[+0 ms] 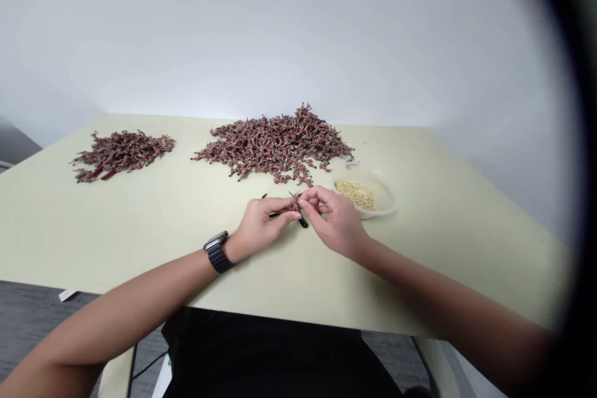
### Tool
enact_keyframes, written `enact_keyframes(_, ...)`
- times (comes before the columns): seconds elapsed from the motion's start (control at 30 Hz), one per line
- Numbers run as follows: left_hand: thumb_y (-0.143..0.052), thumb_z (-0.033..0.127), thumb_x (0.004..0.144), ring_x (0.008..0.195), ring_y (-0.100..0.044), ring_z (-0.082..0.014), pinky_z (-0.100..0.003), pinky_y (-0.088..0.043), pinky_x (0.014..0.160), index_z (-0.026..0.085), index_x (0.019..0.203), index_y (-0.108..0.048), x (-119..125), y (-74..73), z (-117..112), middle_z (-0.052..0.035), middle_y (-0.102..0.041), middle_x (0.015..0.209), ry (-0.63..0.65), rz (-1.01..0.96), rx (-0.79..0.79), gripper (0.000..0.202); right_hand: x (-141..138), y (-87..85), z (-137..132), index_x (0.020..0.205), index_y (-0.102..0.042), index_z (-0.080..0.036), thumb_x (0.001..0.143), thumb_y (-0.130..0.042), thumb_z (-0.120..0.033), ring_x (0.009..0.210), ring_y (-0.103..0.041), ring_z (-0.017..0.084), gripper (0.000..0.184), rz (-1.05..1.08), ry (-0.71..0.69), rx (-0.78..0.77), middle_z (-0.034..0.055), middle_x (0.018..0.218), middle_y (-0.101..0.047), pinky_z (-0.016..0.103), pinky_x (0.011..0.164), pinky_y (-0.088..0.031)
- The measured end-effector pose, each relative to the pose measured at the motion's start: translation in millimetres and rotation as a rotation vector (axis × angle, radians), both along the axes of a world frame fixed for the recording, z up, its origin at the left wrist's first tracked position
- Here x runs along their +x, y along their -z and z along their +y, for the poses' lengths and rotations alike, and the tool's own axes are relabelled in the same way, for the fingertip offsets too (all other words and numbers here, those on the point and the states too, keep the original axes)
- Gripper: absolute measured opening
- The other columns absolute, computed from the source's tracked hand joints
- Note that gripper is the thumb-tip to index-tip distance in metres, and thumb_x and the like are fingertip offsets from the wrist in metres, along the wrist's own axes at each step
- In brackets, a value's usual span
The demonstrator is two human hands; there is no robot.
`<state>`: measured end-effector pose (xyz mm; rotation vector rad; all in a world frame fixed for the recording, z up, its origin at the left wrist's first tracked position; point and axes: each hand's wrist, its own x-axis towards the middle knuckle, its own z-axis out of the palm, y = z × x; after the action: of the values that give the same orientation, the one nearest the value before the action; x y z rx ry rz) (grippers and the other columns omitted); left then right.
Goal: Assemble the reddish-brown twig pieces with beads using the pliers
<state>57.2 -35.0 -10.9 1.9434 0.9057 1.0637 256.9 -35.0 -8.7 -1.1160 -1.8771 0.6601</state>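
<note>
A small, thin reddish-brown piece [295, 203], partly hidden, is held between both hands [261, 225].

Over there at the pale yellow table [443, 174], the left hand [262, 227] and right hand [339, 222] pinch a small brown piece [295, 202]; beyond lie a large reddish-brown heap [280, 148] and a smaller heap [128, 152], a translucent bowl [387, 194] of golden bits [356, 194] beside the right hand

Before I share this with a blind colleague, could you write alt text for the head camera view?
A person's left hand and right hand pinch a small brown piece at a pale table. Farther back lie a large brown heap and, to its left, a smaller heap; a see-through bowl of golden bits stands by the right hand.
</note>
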Motion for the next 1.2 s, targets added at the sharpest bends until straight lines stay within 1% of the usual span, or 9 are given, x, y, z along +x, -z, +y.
enact_keyframes(0.1,-0.067,0.040,0.095,0.088,-0.070,-0.0195,-0.027,-0.053,0.083,0.017,0.097,-0.078,-0.8,0.7,0.5,-0.0067,-0.078,0.097,0.009,0.000,-0.006,0.026,1.6,-0.3,0.2,0.095,-0.063,-0.022,0.098,-0.057,-0.029,0.065,-0.057,0.015,0.010,-0.073,-0.005,0.137,0.0009,0.074,-0.064,0.028,0.063,-0.047)
enact_keyframes(0.2,-0.068,0.040,0.094,0.087,-0.071,-0.0195,-0.027,-0.053,0.083,0.017,0.097,-0.079,-1.3,1.7,1.2,-0.0066,-0.078,0.096,0.017,-0.012,-0.015,0.025,2.7,0.1,0.5,0.094,-0.062,-0.022,0.098,-0.057,-0.024,0.065,-0.057,0.014,0.007,-0.121,-0.018,0.269,0.0003,0.074,-0.063,0.028,0.065,-0.047)
enact_keyframes(0.33,-0.070,0.039,0.093,0.085,-0.070,-0.0190,-0.027,-0.053,0.082,0.016,0.097,-0.079,-1.8,2.5,1.6,-0.0068,-0.078,0.095,0.026,-0.017,-0.017,0.025,3.3,2.1,0.8,0.097,-0.061,-0.021,0.098,-0.056,-0.020,0.069,-0.059,0.015,0.006,-0.156,-0.043,0.366,0.0020,0.081,-0.066,0.028,0.066,-0.047)
enact_keyframes(0.53,-0.070,0.038,0.093,0.084,-0.069,-0.0188,-0.026,-0.052,0.081,0.015,0.093,-0.079,-1.8,-0.8,1.3,-0.0066,-0.077,0.092,0.053,-0.025,-0.057,0.025,4.9,3.2,1.8,0.099,-0.061,-0.021,0.099,-0.055,-0.018,0.073,-0.061,0.016,0.007,-0.213,-0.055,0.410,0.0041,0.087,-0.069,0.030,0.068,-0.047)
enact_keyframes(0.67,-0.069,0.041,0.093,0.089,-0.071,-0.0212,-0.029,-0.054,0.086,0.013,0.095,-0.078,-1.1,-2.4,2.0,-0.0087,-0.077,0.093,0.106,-0.087,-0.153,0.029,5.8,3.2,3.1,0.099,-0.061,-0.021,0.099,-0.054,-0.018,0.072,-0.061,0.016,0.008,-0.210,-0.053,0.439,0.0041,0.086,-0.068,0.030,0.067,-0.047)
enact_keyframes(0.83,-0.072,0.039,0.092,0.087,-0.072,-0.0206,-0.030,-0.056,0.085,0.012,0.097,-0.078,-0.3,-0.4,3.0,-0.0094,-0.077,0.091,0.163,-0.193,-0.267,0.028,5.6,3.0,2.0,0.099,-0.062,-0.021,0.099,-0.054,-0.017,0.072,-0.060,0.016,0.009,-0.221,-0.052,0.461,0.0039,0.084,-0.067,0.031,0.067,-0.047)
enact_keyframes(0.93,-0.073,0.036,0.091,0.087,-0.072,-0.0203,-0.030,-0.056,0.086,0.012,0.098,-0.079,-0.5,0.8,2.4,-0.0095,-0.077,0.091,0.177,-0.222,-0.290,0.026,4.5,3.4,0.1,0.099,-0.062,-0.021,0.099,-0.054,-0.017,0.071,-0.061,0.016,0.009,-0.215,-0.050,0.455,0.0034,0.083,-0.066,0.031,0.067,-0.047)
enact_keyframes(1.07,-0.077,0.034,0.089,0.089,-0.072,-0.0207,-0.031,-0.056,0.087,0.012,0.099,-0.079,-1.1,0.7,1.3,-0.0096,-0.077,0.092,0.187,-0.243,-0.313,0.024,3.5,5.2,-0.8,0.100,-0.061,-0.021,0.098,-0.054,-0.016,0.073,-0.061,0.016,0.009,-0.205,-0.060,0.484,0.0041,0.085,-0.067,0.031,0.068,-0.048)
enact_keyframes(1.2,-0.077,0.032,0.088,0.086,-0.072,-0.0194,-0.030,-0.057,0.085,0.012,0.097,-0.078,-1.3,0.6,2.3,-0.0095,-0.077,0.090,0.202,-0.275,-0.336,0.022,3.7,5.2,0.2,0.100,-0.061,-0.021,0.099,-0.054,-0.017,0.073,-0.061,0.016,0.009,-0.199,-0.057,0.465,0.0036,0.083,-0.066,0.031,0.068,-0.048)
